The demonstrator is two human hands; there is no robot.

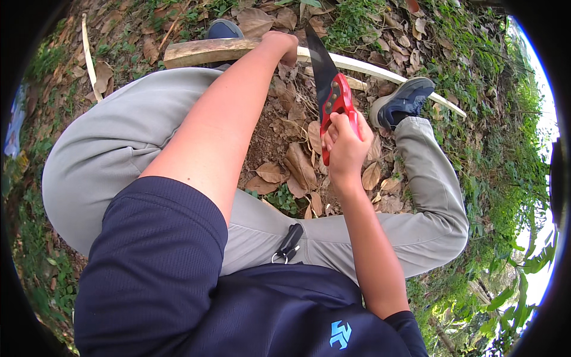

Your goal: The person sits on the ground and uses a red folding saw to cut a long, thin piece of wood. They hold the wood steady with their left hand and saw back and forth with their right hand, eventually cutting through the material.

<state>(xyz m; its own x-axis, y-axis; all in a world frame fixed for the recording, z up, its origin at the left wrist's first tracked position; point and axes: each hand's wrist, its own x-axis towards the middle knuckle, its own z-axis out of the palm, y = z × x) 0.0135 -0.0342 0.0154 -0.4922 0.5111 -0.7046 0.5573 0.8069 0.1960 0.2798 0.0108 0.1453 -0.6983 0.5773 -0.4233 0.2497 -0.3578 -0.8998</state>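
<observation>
A long, pale piece of wood [208, 52] lies crosswise at the far side, its thick cut end at left and its thin end reaching past my right shoe. My left hand [283, 46] is closed around its middle, with the fingers mostly hidden behind the wrist. In my right hand [348, 146] is a hand saw [324, 74] with a red handle and dark blade, the fingers wrapped round the grip. The blade points away from me and crosses over the wood just right of my left hand. Whether its teeth touch the wood, I cannot tell.
Brown dry leaves [300, 166] and soil cover the ground between my legs. A shorter pale stick [355, 83] lies just under the long piece, and another thin stick [89, 53] lies at far left. My right shoe [404, 101] is beside the wood. Green plants [499, 172] grow at right.
</observation>
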